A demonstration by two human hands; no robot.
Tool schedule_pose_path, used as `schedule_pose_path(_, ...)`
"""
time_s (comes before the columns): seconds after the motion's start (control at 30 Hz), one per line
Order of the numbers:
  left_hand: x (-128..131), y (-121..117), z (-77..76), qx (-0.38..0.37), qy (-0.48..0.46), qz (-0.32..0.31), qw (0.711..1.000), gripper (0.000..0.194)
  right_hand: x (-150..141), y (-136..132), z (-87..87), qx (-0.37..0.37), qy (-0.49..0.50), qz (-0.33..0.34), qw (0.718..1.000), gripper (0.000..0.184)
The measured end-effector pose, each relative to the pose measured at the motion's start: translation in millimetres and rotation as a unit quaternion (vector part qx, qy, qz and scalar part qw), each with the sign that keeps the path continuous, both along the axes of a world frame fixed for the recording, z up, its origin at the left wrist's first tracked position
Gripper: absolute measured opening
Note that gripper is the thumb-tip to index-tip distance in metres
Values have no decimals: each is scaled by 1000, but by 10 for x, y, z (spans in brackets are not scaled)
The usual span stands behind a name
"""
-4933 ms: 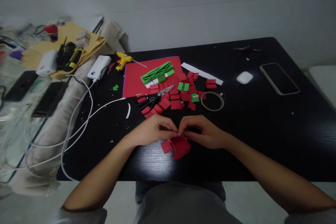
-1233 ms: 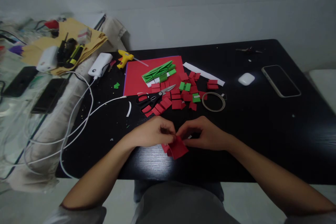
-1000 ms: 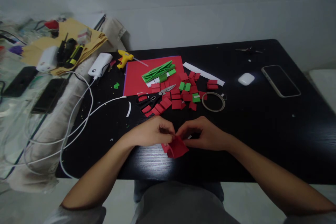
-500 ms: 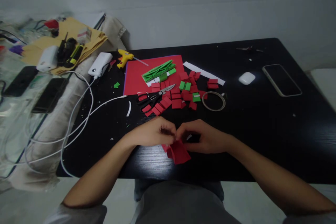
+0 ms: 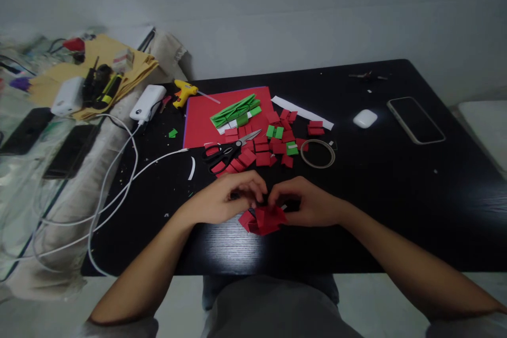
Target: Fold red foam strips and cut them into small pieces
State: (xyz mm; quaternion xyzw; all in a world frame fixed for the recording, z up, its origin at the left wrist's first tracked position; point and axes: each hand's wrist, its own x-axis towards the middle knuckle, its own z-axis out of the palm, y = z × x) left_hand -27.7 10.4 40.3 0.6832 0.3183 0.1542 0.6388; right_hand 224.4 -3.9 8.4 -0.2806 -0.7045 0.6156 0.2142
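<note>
A folded red paper piece (image 5: pixel 266 222) is held between my two hands just above the near part of the black table. My left hand (image 5: pixel 233 196) has its thumb and fingers closed on the paper's left side. On the other side, my right hand (image 5: pixel 304 200) pinches the paper's right edge between thumb and fingers. Beyond my hands lie several small folded red paper pieces (image 5: pixel 263 159) and a few green ones (image 5: pixel 274 132). Black-handled scissors (image 5: pixel 232 150) rest across the red pieces, and a roll of tape (image 5: pixel 317 153) lies to their right.
Behind the pieces, a bundle of folded green paper (image 5: pixel 235 111) sits on a red sheet (image 5: pixel 198 121), near a yellow glue gun (image 5: pixel 184 93). White cables (image 5: pixel 134 179) run along the left. A white earbud case (image 5: pixel 365 118) and a phone (image 5: pixel 415 120) lie at right.
The red paper has been turned between my hands and now shows a wider, more folded shape. My left fingers have spread a little. The whole view has shifted slightly.
</note>
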Motion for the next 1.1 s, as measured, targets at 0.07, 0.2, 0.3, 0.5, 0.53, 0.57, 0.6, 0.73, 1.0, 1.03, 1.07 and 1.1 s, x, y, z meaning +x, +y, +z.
schedule_pose_path(0.07, -24, -13, 43, 62, -10, -31, 998, 42, 7, 11, -8, -2, 9, -11, 1000, 14)
schedule_pose_path(0.2, -16, -31, 61, 169, 40, -33, 984, 22, 7, 24, -6, 4, 17, -38, 999, 17)
schedule_pose_path(0.3, 1, -29, 28, 214, 60, -6, 975, 12, -1, 20, 8, 19, 17, -70, 997, 20)
schedule_pose_path(0.5, -2, -29, -25, 249, 69, 33, 965, 10, -16, 9, 39, 39, 20, -110, 993, 18)
schedule_pose_path(0.53, -2, -29, -27, 251, 69, 36, 965, 9, -17, 9, 39, 35, 27, -112, 993, 19)
schedule_pose_path(0.57, -2, -28, -27, 252, 67, 38, 965, 9, -17, 10, 37, 30, 34, -112, 993, 19)
schedule_pose_path(0.6, -1, -27, -25, 251, 66, 41, 965, 8, -17, 10, 33, 25, 42, -112, 992, 20)
schedule_pose_path(0.73, 7, -16, -19, 249, 62, 57, 965, 10, -20, 5, 7, -2, 45, -130, 990, 24)
schedule_pose_path(1.0, 45, -60, -155, 134, 26, 156, 978, 21, -88, -6, -42, -111, 66, -206, 970, 34)
schedule_pose_path(1.03, 56, -69, -174, 112, 20, 167, 979, 21, -100, -7, -46, -121, 74, -216, 966, 34)
schedule_pose_path(1.07, 68, -75, -189, 94, 14, 175, 980, 22, -112, -9, -50, -129, 83, -225, 962, 34)
schedule_pose_path(1.1, 80, -80, -199, 79, 7, 182, 980, 22, -121, -11, -52, -136, 92, -233, 958, 35)
